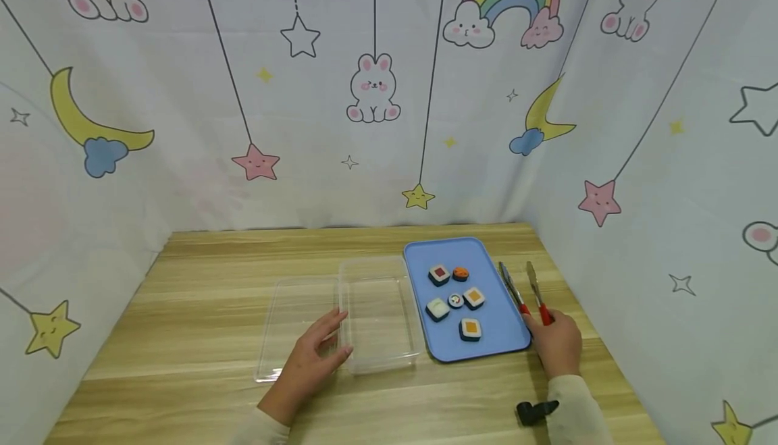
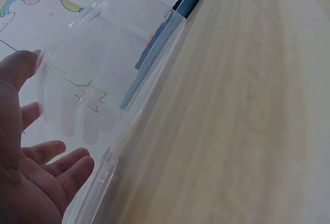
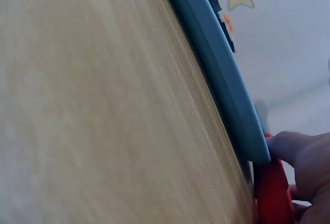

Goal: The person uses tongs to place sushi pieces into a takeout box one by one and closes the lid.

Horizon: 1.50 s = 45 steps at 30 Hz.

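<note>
A clear plastic box (image 1: pixel 381 362) stands mid-table, its left wall touched by the fingertips of my left hand (image 1: pixel 311 358). In the left wrist view that hand (image 2: pixel 38 167) has its fingers loosely bent and spread beside the box (image 2: pixel 118 53). My right hand (image 1: pixel 558 345) holds the red handles of metal tongs (image 1: pixel 512 285) at the table's right, with the tongs' arms spread apart. In the right wrist view, thumb and fingers are at the red handle (image 3: pixel 273 198). Several toy sushi pieces, including a front roll (image 1: pixel 471 329), lie on a blue tray (image 1: pixel 440 342).
A flat clear lid (image 1: pixel 286 320) lies left of the box. The tray's right edge is close to the tongs. A patterned white cloth (image 1: pixel 328 181) hangs behind and along both sides of the wooden table (image 1: pixel 200 337). A black device (image 1: pixel 535 412) sits at the right sleeve.
</note>
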Each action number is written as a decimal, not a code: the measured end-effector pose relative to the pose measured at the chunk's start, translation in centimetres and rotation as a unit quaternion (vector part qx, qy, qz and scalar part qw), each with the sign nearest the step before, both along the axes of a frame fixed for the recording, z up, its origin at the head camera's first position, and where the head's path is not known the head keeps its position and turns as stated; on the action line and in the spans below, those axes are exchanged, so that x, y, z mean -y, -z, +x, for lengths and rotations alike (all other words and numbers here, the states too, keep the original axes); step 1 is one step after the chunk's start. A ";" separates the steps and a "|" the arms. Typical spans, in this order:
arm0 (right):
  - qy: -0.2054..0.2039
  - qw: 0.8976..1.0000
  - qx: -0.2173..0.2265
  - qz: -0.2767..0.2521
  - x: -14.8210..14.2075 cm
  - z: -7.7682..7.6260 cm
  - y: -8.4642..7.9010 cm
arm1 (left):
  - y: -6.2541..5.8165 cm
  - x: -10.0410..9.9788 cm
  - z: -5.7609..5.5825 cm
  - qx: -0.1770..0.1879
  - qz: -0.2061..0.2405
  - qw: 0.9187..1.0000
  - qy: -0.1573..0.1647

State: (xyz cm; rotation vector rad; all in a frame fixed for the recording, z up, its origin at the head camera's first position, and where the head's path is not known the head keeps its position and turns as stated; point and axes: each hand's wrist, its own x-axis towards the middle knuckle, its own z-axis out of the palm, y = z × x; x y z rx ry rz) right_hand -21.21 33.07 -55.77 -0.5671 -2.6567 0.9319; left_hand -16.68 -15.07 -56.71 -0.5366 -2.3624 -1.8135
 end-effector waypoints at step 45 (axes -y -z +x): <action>-0.236 0.966 0.038 0.101 1.0 -3.3 -5.5 | -0.1 0.0 0.0 0.015 -0.005 1.000 0.000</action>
